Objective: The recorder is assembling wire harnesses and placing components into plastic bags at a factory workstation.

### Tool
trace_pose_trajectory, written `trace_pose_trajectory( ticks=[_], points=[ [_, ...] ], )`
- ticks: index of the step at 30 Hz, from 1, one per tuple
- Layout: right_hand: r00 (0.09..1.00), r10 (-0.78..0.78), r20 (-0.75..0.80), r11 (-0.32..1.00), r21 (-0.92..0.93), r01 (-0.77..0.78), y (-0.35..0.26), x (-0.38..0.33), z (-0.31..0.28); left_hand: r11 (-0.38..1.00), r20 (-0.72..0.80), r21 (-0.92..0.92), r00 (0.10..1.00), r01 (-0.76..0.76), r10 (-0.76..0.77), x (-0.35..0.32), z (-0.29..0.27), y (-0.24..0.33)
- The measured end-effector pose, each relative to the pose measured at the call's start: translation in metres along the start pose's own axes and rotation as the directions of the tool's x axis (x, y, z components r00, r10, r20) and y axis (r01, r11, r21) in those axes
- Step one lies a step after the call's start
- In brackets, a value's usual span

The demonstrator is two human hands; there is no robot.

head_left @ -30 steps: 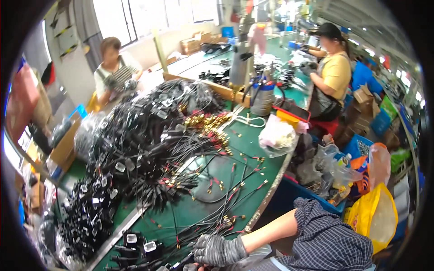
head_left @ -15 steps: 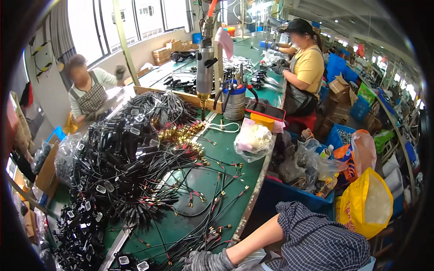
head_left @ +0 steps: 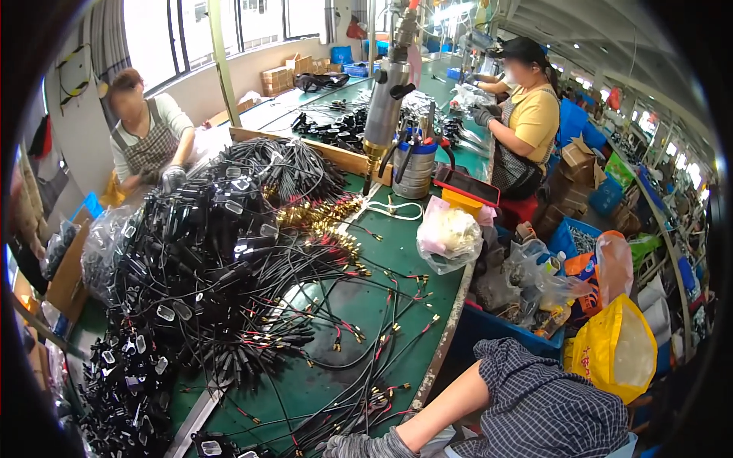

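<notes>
Only one of my arms shows, the one I take for my right. Its checked sleeve (head_left: 534, 404) and bare forearm come in from the lower right. My right hand (head_left: 357, 446), in a grey knit glove, rests at the bottom edge on the green table (head_left: 397, 252) among thin black cables with red and gold ends (head_left: 359, 336). The frame cuts the hand off, so its grip is hidden. My left hand is out of view. A big heap of black cables with plugs (head_left: 206, 252) covers the table's left half.
A metal press tool (head_left: 382, 107) and a tin of tools (head_left: 416, 168) stand at the table's far end beside a clear bag (head_left: 449, 237). One person (head_left: 145, 137) works at the left and another (head_left: 527, 114) at the right. Blue crates and a yellow bag (head_left: 611, 343) crowd the aisle.
The view has swung, so my gloved hand has slid down to the bottom edge. The two other people sit nearer the middle of the picture.
</notes>
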State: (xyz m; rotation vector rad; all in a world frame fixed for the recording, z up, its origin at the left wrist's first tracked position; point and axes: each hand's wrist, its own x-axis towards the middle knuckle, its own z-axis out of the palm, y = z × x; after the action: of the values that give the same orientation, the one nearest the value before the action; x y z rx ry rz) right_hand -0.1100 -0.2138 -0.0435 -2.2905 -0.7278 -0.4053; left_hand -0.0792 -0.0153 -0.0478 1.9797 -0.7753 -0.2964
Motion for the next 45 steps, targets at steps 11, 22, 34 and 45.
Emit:
trace_pose_trajectory(
  ticks=[11, 22, 34, 45],
  points=[
    [0.98, -0.088, -0.176, 0.992, -0.1, 0.071, -0.022, 0.009, -0.013, 0.989, 0.05, -0.142, 0.998, 0.043, -0.036, -0.007, -0.009, 0.009],
    [0.992, -0.038, -0.122, 0.999, 0.001, 0.038, -0.019, 0.015, -0.023, 0.998, 0.04, -0.056, 0.999, -0.001, 0.003, 0.011, -0.029, 0.055],
    [0.993, -0.048, 0.104, 0.994, 0.107, 0.037, -0.025, 0.022, -0.051, 0.995, 0.032, -0.084, 0.998, -0.051, 0.054, 0.007, -0.024, 0.055],
    [0.964, 0.016, 0.264, 0.944, 0.315, -0.102, -0.022, 0.024, -0.063, 0.994, 0.105, -0.062, 0.99, -0.085, 0.091, 0.011, -0.029, 0.059]
  ],
)
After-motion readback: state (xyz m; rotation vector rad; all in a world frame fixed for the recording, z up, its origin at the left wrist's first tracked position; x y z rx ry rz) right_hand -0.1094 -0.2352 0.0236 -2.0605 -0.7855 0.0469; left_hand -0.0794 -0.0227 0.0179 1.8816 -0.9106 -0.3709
